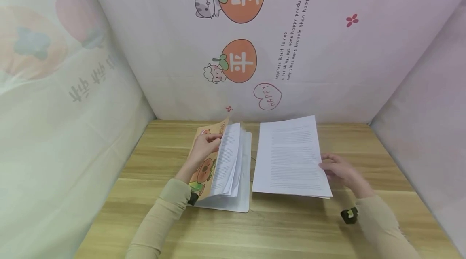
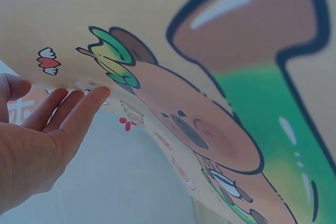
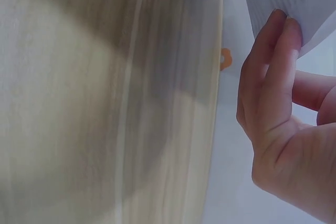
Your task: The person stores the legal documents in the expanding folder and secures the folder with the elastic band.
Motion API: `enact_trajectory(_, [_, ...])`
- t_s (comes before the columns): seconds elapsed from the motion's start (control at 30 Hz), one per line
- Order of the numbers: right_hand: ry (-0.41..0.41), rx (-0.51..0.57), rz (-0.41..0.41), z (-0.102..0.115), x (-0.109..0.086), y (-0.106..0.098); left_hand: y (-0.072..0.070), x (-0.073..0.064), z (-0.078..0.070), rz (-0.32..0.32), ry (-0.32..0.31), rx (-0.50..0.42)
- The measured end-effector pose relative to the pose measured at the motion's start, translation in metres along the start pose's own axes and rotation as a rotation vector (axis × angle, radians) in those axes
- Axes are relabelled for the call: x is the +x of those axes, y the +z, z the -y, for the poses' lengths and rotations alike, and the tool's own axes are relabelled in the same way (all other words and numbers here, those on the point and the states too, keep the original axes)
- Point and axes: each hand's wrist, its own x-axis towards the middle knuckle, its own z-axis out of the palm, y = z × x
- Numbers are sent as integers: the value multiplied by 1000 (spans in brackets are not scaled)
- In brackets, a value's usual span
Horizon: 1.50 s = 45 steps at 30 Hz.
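Observation:
An orange folder [image 1: 207, 170] with cartoon animals on its cover lies partly open, left of centre on the table. Its front cover [image 2: 173, 114] is raised at a slant, and my left hand [image 1: 204, 147] pinches that cover near its free edge. Printed pages [image 1: 227, 158] stand fanned behind the cover, above the pale back cover [image 1: 245, 186]. To the right, a thin stack of printed paper sheets [image 1: 291, 158] is held tilted by my right hand [image 1: 336, 170]. In the right wrist view, the right fingertips [image 3: 291, 27] lie against the sheets' edge, with the thumb opposite.
The wooden table [image 1: 291, 226] ends at a white printed cloth wall [image 1: 313, 89] at the back. Similar cloth walls stand at the left [image 1: 73, 137] and right [image 1: 429, 109]. Black wrist cameras [image 1: 349, 215] hang at both cuffs.

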Motion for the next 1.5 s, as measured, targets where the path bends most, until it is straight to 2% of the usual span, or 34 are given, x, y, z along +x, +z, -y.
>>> enact_trajectory(0.3, [-28, 50, 34, -4, 8, 12, 1, 2, 1, -1, 11, 15])
enact_trajectory(0.73, [-20, -30, -5, -7, 18, 28, 1, 2, -2, 9, 4, 16])
enact_trajectory(0.93, [-18, -36, 9, -7, 24, 35, 2, 0, -2, 15, -1, 12])
enact_trajectory(1.13, [2, -77, -21, -5, 26, 43, 2, 2, -2, 13, 5, 11])
enact_trajectory(1.5, [-5, -52, 5, -8, 26, 45, 1, 2, -1, -14, -9, 39])
